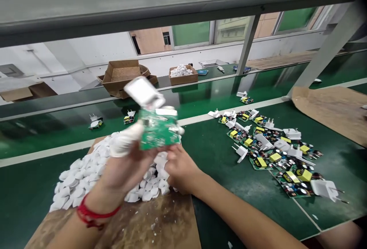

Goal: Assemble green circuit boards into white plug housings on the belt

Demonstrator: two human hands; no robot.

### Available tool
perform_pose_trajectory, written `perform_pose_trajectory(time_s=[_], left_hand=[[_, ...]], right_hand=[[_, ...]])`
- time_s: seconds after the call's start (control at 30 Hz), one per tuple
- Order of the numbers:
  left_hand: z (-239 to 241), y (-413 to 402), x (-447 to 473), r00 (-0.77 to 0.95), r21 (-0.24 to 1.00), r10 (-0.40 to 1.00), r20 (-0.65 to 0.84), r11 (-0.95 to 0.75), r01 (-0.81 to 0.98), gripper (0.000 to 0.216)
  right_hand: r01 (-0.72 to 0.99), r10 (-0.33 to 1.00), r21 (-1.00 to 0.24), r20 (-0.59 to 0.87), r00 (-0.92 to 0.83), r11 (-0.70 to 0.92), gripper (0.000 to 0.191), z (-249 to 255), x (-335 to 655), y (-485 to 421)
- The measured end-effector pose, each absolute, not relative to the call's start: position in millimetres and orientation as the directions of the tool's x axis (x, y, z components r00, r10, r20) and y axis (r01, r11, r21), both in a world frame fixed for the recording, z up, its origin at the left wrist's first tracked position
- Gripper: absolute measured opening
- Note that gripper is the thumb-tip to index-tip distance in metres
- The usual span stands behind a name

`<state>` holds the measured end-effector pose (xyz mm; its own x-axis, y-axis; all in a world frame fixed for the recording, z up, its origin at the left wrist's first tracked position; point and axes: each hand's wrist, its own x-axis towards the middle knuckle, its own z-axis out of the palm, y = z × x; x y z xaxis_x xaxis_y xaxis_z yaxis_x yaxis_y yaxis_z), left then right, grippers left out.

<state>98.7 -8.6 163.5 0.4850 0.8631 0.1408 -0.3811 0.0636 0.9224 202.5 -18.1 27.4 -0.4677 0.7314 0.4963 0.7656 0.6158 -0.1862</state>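
Observation:
My left hand (pixel 126 161), with a white cover on its thumb, holds up a green circuit board (pixel 159 128), blurred by motion. A white plug casing (pixel 143 91) hangs at the board's upper left. Close under the board's lower right edge is my right hand (pixel 182 166), fingers curled. What it pinches, if anything, is hidden. Below both hands, a heap of small white pieces (pixel 77 182) lies on a brown cardboard sheet (pixel 155 226).
Several boards with yellow parts and white plugs (pixel 275 157) lie on the green table (pixel 218 203) to the right. Farther back are an open carton (pixel 120 75), a small box of white pieces (pixel 183 78) and a slanted metal post (pixel 323 50). A beam (pixel 143 8) crosses overhead.

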Motion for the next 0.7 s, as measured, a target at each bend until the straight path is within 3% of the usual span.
perform_pose_trajectory(time_s=[0.1,0.17,0.3,0.47,0.7], left_hand=[[158.1,-2.0,60.5,0.261,0.878,0.956,0.134,0.007,-0.478,0.039],[140.1,-0.4,41.1,0.2,0.891,0.976,0.09,0.011,-0.454,0.04],[98.3,-3.9,19.2,0.321,0.912,0.945,-0.056,0.18,-0.37,0.036],[73.2,-11.5,12.8,0.454,0.833,0.885,-0.103,0.326,-0.446,0.031],[56.2,-15.7,-2.3,0.598,0.776,0.798,-0.073,0.422,-0.469,0.021]], right_hand=[[0.816,0.787,-0.224,0.484,-0.382,0.533,0.016,38.1,210.0,-17.0],[0.803,0.795,-0.256,0.471,-0.383,0.538,0.014,42.3,213.8,-17.5],[0.614,0.649,-0.24,0.432,-0.626,0.752,0.017,44.0,219.6,-20.7],[0.58,0.627,-0.238,0.286,-0.725,0.779,0.029,48.8,222.2,-25.5],[0.564,0.544,0.032,0.227,-0.808,0.825,0.028,51.4,210.3,-37.8]])
